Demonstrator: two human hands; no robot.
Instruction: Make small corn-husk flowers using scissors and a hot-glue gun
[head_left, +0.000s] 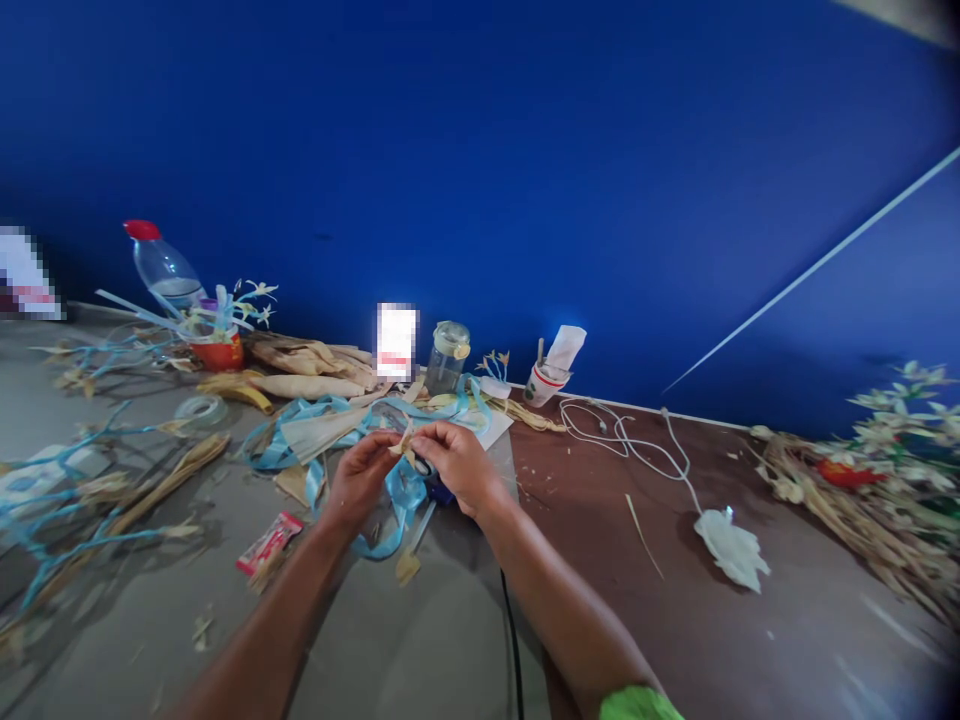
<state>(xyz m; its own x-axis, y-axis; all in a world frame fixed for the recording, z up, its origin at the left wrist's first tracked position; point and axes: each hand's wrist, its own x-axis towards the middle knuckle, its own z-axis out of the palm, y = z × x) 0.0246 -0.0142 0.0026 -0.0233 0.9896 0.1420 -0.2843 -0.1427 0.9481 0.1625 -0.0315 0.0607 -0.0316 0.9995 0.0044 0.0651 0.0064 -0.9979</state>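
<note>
My left hand (364, 475) and my right hand (461, 465) meet over the middle of the work surface. Between their fingertips they pinch a small, cream-coloured dried husk flower (406, 446); its finer detail is too small to make out. Light blue ribbon (405, 500) lies in loops under and behind both hands. A dark blue object (441, 491) shows just beneath my right hand, partly covered by it. Below the hands lies a thin stem with a pale husk tip (409, 568).
Blue-wrapped stems with husk flowers (64, 545) spread along the left. Behind stand a red pot (217, 352), a plastic bottle (169, 270), a glass jar (448, 358) and a paper cup (545, 383). A white cable (679, 455) and white flowers (911, 420) lie right.
</note>
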